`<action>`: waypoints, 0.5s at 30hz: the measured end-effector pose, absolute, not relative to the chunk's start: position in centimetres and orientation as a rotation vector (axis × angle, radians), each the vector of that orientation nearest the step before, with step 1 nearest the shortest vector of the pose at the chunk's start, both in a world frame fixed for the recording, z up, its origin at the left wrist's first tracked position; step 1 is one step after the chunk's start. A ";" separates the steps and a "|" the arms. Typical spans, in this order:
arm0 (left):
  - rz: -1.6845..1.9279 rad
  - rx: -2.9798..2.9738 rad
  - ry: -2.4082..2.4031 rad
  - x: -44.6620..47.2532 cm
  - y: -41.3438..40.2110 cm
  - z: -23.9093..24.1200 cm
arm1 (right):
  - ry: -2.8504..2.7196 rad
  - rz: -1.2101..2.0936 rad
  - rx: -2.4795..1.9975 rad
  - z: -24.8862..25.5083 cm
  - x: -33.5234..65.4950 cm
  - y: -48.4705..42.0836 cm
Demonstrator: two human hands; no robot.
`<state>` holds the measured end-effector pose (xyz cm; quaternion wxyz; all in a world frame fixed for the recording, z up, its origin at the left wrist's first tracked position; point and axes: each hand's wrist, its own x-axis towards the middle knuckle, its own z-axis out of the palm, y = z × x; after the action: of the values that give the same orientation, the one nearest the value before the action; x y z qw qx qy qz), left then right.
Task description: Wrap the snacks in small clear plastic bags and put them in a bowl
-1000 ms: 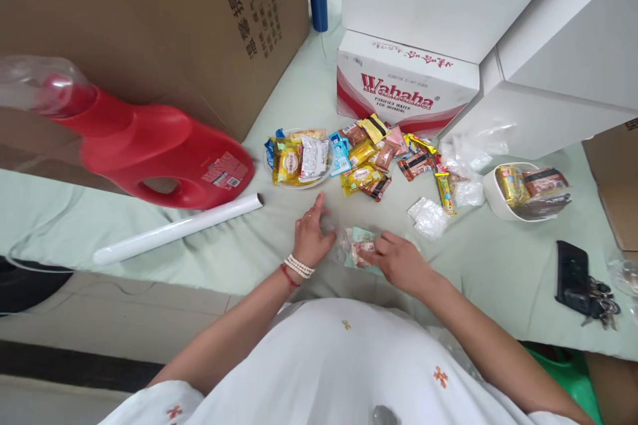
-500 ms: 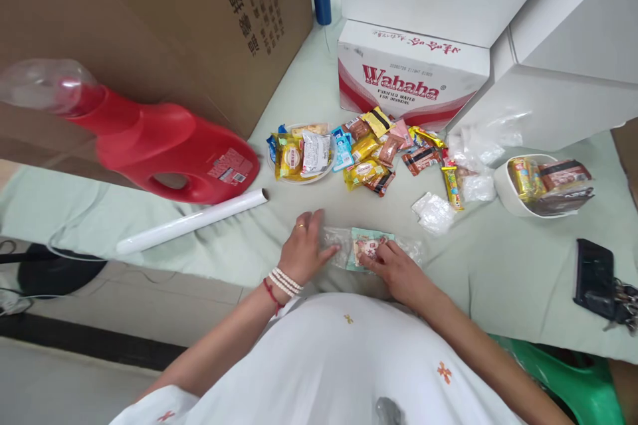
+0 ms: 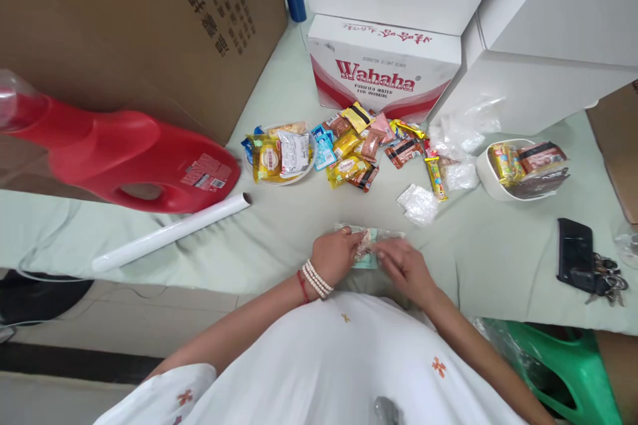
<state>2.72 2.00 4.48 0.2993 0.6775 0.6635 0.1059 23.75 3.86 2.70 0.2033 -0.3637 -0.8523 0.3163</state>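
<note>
A pale green snack packet [image 3: 367, 261] lies flat at the table's near edge, in a clear plastic wrapper [image 3: 393, 234]. My left hand [image 3: 337, 256] rests over the packet's left side, fingers curled, pressing the folded wrapper onto it. On the other side my right hand [image 3: 406, 269] has thumb and fingers drawn together at the wrapper's right part. Both hands partly cover the packet. Beyond them is a pile of small wrapped snacks [image 3: 356, 153]. Left of that pile, a round bowl [image 3: 312, 163] holds more packets. Folded clear plastic [image 3: 419, 204] lies to the right.
A red detergent bottle [image 3: 134, 159] and a white tube [image 3: 172, 232] lie left, before a large brown carton [image 3: 124, 26]. A Wahaba-style white and red water carton [image 3: 383, 73] stands behind. To the right are a white snack tub [image 3: 486, 176], a phone [image 3: 574, 249] and keys [image 3: 608, 279].
My left hand has moved right, bringing the wrapper's left end over the packet. My right hand has shifted from the packet's front to the wrapper's right part. The camera view has shifted.
</note>
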 end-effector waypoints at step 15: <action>0.184 1.847 1.912 1.7 2.9 4.2 | -2.431 0.940 -1.226 4.2 18.6 4.5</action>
<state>1.74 2.87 4.19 0.2363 0.6735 0.6972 0.0671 18.55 4.50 4.24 0.1305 -0.4221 -0.8368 0.3234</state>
